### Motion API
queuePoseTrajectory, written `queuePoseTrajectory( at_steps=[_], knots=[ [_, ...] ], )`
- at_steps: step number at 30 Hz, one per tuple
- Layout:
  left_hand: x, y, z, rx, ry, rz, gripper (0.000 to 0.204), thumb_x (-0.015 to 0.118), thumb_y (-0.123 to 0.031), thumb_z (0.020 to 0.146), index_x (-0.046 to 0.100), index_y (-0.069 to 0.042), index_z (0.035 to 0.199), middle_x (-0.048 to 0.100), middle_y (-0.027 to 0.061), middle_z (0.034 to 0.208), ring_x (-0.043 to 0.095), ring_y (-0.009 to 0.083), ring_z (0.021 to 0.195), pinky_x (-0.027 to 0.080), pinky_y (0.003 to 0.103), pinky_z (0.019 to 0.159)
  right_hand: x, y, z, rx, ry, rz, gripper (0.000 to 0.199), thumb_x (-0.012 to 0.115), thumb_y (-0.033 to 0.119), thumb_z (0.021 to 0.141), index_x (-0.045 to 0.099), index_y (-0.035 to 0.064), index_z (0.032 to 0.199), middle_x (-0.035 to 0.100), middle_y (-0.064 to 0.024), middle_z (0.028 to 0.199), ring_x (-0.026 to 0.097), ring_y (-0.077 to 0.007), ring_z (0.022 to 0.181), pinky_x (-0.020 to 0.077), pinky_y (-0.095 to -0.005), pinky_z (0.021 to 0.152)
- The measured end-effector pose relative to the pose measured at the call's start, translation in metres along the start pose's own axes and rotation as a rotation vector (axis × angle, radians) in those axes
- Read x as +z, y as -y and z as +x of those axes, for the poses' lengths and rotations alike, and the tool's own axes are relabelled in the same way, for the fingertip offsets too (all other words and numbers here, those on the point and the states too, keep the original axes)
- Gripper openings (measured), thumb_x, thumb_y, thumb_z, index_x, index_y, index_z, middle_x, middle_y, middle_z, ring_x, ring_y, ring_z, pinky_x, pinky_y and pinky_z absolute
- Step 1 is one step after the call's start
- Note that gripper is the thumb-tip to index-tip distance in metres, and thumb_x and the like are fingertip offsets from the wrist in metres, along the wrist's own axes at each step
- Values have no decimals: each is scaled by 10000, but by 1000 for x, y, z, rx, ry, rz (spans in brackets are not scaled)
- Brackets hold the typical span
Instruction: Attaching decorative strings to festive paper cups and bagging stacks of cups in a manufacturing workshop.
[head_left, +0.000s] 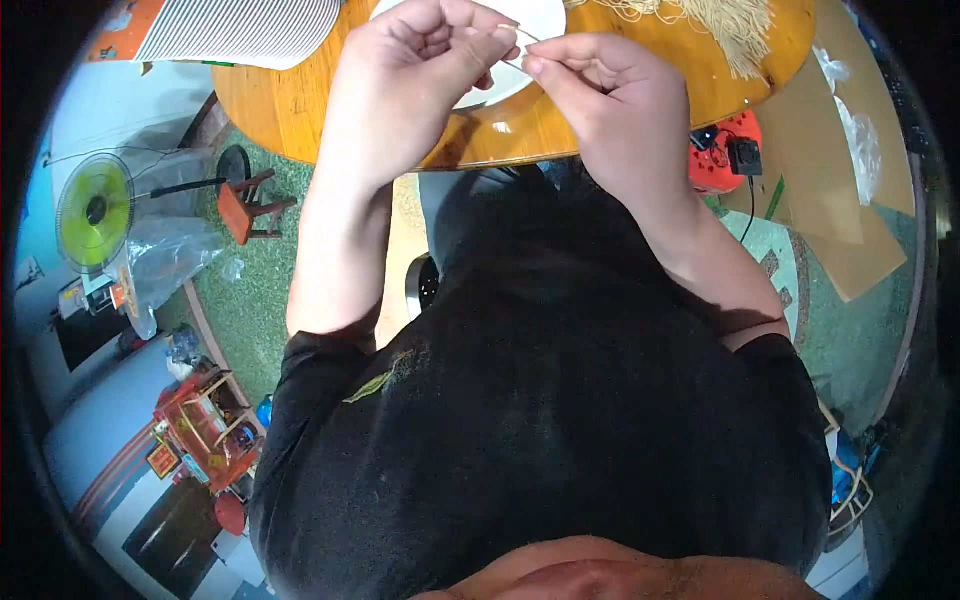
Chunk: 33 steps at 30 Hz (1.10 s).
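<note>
Round, glossy orange-brown wooden table, its near edge facing the wearer. Far left on it: a sheet with fine dark-and-white stripes and an orange end. Far middle: a round white plate, partly hidden by the hands. Far right: a loose bundle of thin cream cords, ends fanned toward the near edge. Left hand, over the plate's left side: thumb and forefinger pinched together, other fingers curled. Right hand, to its right: thumb and forefinger likewise nearly closed. Smallest: a thin cream strand, held between both sets of fingertips, above the plate.
</note>
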<state>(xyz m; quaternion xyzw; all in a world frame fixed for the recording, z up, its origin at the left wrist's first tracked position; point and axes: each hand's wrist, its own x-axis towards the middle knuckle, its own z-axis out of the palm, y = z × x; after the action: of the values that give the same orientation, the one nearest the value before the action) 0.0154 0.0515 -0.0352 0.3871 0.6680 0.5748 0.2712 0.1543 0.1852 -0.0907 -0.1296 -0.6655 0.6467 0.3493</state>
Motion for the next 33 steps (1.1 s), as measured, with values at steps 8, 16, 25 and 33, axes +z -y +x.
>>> queuePoseTrajectory(
  at_steps=[8,16,25,33],
  knots=[
    [19,4,-20,140,-41,143,177,712,-132,1002,761,4,1105,778,66,942,732,102,877,607,247,794,-4,8,3,114,89,-33,114,694,0,976,743,-59,1060,781,-83,974,729,-95,906,554,-213,831],
    [27,-3,-14,-75,-53,63,160,691,-49,1000,676,62,1115,751,111,971,754,186,876,641,304,778,-11,10,7,175,141,-25,142,688,25,980,754,-36,1089,771,-50,936,690,-54,829,520,-192,750],
    [11,-1,-5,-154,42,210,158,710,-80,997,701,38,1101,754,87,952,748,157,893,624,283,769,-22,10,9,204,244,-100,151,685,104,995,765,26,1097,718,33,858,566,4,713,441,-179,621],
    [19,0,-8,-106,15,129,154,707,-70,997,699,44,1100,752,96,952,755,168,868,622,289,780,-21,10,7,204,272,62,164,693,115,997,749,2,1102,755,-31,962,633,-51,790,519,-213,719]
  ],
)
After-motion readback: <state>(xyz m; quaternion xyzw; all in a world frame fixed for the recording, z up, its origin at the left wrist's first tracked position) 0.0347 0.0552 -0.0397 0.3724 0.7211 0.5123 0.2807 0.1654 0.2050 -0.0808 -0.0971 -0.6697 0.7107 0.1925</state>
